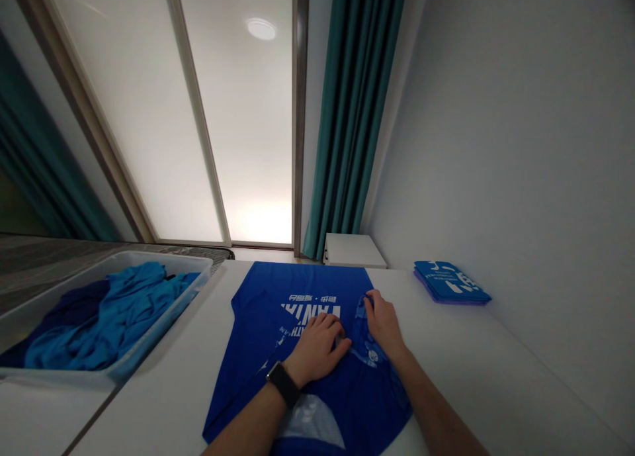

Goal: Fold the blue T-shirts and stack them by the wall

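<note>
A blue sleeveless shirt (258, 317) with white lettering lies spread on the white table (163, 390), and its right side is partly folded inward. My left hand (321, 345), with a dark watch on the wrist, rests flat on the middle of the shirt, fingers stretched out over the print. At the shirt's right edge my right hand (383, 320) pinches the fabric between thumb and fingers, where a patterned lighter-blue strip shows. Below my left wrist a pale grey patch of the shirt is visible.
On the left stands a translucent plastic bin (198, 267) holding crumpled blue clothes (133, 310). A stack of folded blue shirts (449, 282) lies at the right by the wall. Beyond the table are a small white cabinet (353, 249), a green curtain (354, 125) and frosted sliding doors (238, 132).
</note>
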`<state>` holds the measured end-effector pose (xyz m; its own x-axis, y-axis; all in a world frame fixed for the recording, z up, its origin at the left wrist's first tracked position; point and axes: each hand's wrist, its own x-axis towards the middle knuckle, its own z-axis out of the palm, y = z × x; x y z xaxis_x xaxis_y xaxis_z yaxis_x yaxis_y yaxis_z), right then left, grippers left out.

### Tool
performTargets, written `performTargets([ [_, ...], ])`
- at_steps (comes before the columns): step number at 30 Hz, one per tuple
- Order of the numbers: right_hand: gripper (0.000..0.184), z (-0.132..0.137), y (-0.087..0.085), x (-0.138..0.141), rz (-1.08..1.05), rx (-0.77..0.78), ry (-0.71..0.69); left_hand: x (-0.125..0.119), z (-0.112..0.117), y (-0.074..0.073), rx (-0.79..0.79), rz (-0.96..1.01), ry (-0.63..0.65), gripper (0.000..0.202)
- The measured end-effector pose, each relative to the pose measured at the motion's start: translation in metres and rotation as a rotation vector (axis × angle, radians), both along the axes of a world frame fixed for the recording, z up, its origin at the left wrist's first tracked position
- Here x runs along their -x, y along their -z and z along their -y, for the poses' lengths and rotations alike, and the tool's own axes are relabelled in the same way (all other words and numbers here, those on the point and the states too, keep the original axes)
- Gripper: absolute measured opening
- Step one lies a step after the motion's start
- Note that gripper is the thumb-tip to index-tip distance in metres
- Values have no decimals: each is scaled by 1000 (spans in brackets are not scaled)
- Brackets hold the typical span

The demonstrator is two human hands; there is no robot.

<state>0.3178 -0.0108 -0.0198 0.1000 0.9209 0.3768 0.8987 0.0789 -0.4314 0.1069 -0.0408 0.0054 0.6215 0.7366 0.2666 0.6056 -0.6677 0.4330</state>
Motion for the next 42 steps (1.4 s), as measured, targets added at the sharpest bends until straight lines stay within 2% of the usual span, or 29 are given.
performTargets([
  [5,27,0,1,2,-21,-43,2,-5,5,1,20,-7,36,15],
  [10,27,0,5,1,-17,-8,-16,-12,12,-1,30,-31,47,13],
  [13,26,0,6,-1,-11,1,-13,-12,12,-2,32,-58,72,20],
  [17,27,-1,8,-3,4,-17,-17,-9,11,-4,7,-124,138,8],
  [21,27,-1,10,-5,38,-65,-13,-9,11,-8,-78,-174,142,12],
  [25,29,-1,8,-10,69,-62,-11,-10,12,-18,-230,-217,72,17],
  [31,33,-3,7,-17,33,-74,-20,-8,5,-32,-390,-334,69,9],
  [35,35,-4,10,-19,36,-73,-21,-3,-3,-30,-407,-408,48,14],
  [38,36,-4,12,-19,85,-28,-11,-2,0,-25,-372,-420,13,16],
  [40,36,-4,14,-18,127,-2,-9,-3,7,-21,-325,-361,52,19],
  [42,36,-4,16,-17,160,8,-16,-4,17,-14,-274,-277,155,35],
])
